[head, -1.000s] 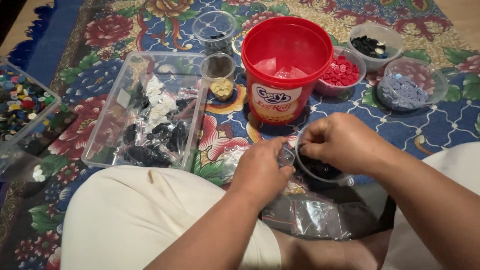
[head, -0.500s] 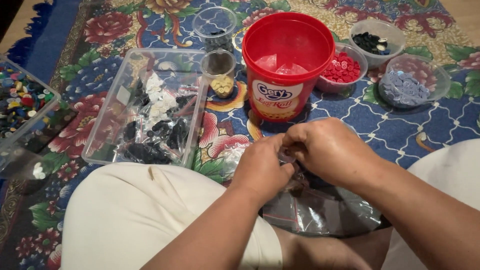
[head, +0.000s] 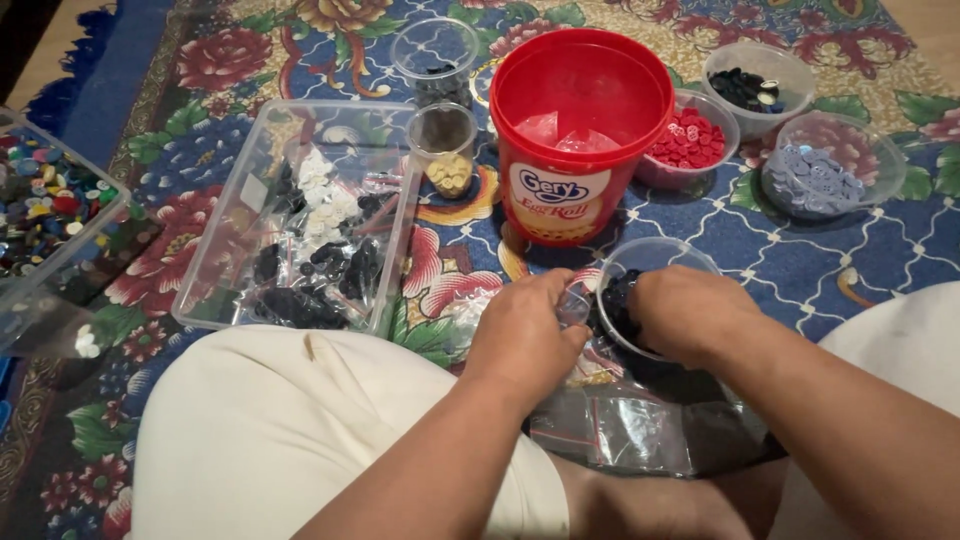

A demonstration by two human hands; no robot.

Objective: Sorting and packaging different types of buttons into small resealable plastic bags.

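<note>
A flowered blue carpet [head: 770,240] carries it all — a red bucket [head: 578,130], a clear rectangular tray [head: 300,215] of bagged buttons, small round tubs [head: 835,165] of buttons, empty plastic bags [head: 640,430].

- left hand [head: 525,335] pinching small clear bag [head: 573,305], beside clear cup [head: 650,262]
- right hand [head: 690,312] in that cup, on black buttons [head: 617,305]
- red bucket [head: 580,135] at 12 o'clock of hands
- clear tray [head: 235,225] at 10 o'clock
</note>
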